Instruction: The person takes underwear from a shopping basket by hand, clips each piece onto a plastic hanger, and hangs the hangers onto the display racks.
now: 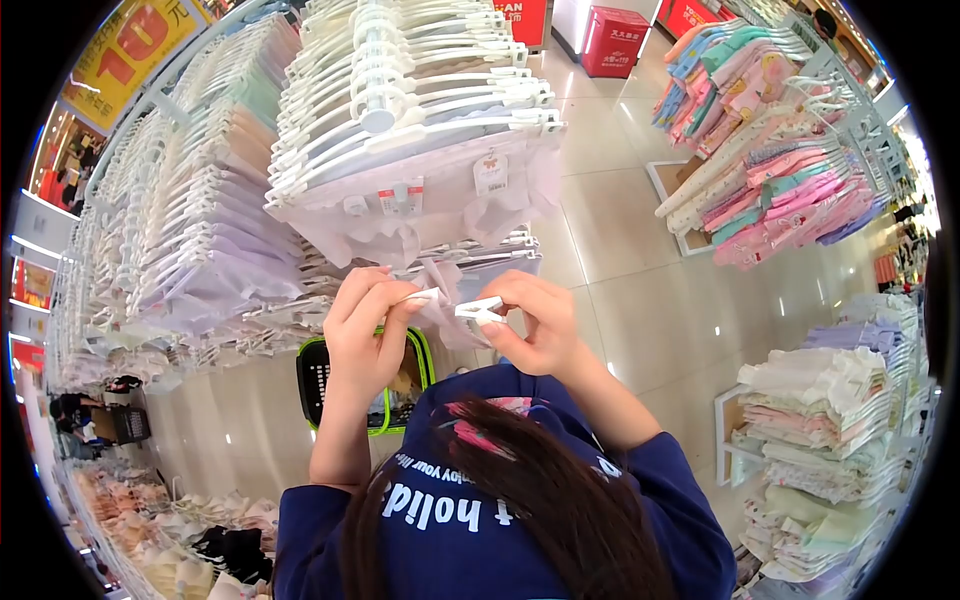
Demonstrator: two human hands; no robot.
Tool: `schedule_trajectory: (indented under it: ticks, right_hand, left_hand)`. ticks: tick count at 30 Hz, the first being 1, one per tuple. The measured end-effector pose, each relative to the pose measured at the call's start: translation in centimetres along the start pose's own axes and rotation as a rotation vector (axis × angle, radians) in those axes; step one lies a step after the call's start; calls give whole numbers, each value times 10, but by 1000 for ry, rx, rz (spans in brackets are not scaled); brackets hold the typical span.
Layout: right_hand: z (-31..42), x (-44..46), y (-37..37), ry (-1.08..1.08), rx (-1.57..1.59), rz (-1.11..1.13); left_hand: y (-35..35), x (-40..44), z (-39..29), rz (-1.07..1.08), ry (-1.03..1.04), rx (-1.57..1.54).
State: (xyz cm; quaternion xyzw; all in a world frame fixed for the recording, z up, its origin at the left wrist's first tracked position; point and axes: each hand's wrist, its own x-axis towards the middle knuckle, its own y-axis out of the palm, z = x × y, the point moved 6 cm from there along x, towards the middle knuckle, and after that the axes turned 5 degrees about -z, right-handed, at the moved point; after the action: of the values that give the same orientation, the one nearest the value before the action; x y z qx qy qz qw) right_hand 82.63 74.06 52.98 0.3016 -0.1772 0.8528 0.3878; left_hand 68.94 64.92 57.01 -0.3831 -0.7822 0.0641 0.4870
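A white plastic clip [478, 308], shaped like a hanger clip, is pinched between the thumb and fingers of my right hand [538, 318]. My left hand [368, 318] is closed, thumb against fingers, on the edge of a pale pink garment [450, 318] that hangs between both hands. A small white piece shows at the left fingertips; I cannot make out what it is. Just beyond the hands, a rack of pale pink underwear [440, 190] hangs from white hangers [400, 140], with tags on the front piece.
Below my left forearm stands a black basket with a green rim [428, 365]. More hanging clothes [200, 240] fill the left side. Racks of colourful children's clothes [770, 190] and pale garments [820, 400] stand at the right. A red box [613, 42] is on the tiled floor [650, 330].
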Motion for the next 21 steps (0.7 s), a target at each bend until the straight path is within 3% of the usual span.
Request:
schedule_trajectory:
  ticks: [12,15,18,21]
  right_hand:
    - [-10,2,2,42,45,-34]
    - [-17,-3,5,93,82,48]
    - [-24,-5,10,176,137,-16]
    - [-22,-4,15,158,128,4]
  left_hand:
    - [2,-6,-5,4,-89,-23]
    - [1,-7,-6,-26,-60,-14]
    - [0,-8,-9,-24,-36,1]
    - [0,-13,-6,60,-63,38]
